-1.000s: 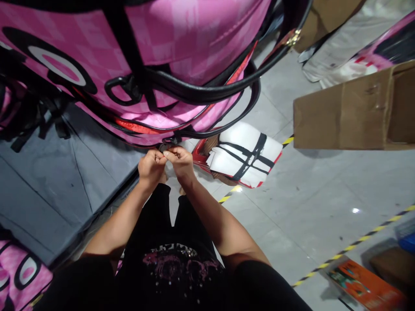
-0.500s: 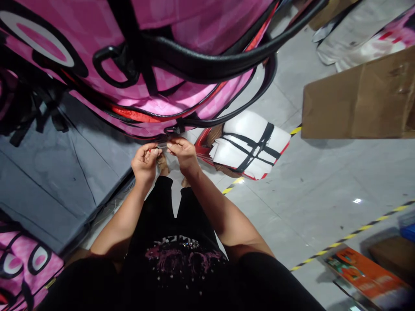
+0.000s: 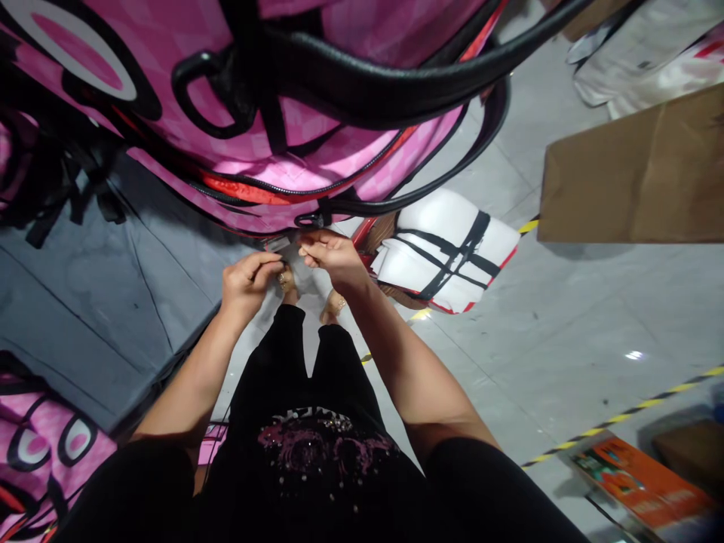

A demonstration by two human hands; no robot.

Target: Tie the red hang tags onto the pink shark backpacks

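A large pink checked bag (image 3: pixel 322 166) with black handles, a black clip and a part-open red-lined zip fills the top of the view. Just below its lower edge, my left hand (image 3: pixel 249 283) has thumb and forefinger pinched; whatever lies between them is too small to name. To its right, my right hand (image 3: pixel 331 256) is closed, fingertips together close under the zip end, and its contents cannot be made out. Between the two hands a small clear tag-like piece (image 3: pixel 277 243) shows at the bag's edge. My hands are apart from each other.
A grey padded surface (image 3: pixel 73 302) lies at left, with another pink bag (image 3: pixel 50 452) at its near corner. On the tiled floor are a strapped white bundle (image 3: pixel 446 245), a cardboard box (image 3: pixel 633 173), an orange printed box (image 3: pixel 645 483) and yellow-black tape (image 3: pixel 622 418).
My hands have moved apart, the left one slightly left and the right one slightly right and up. The view has shifted a little, so the bag sits higher.
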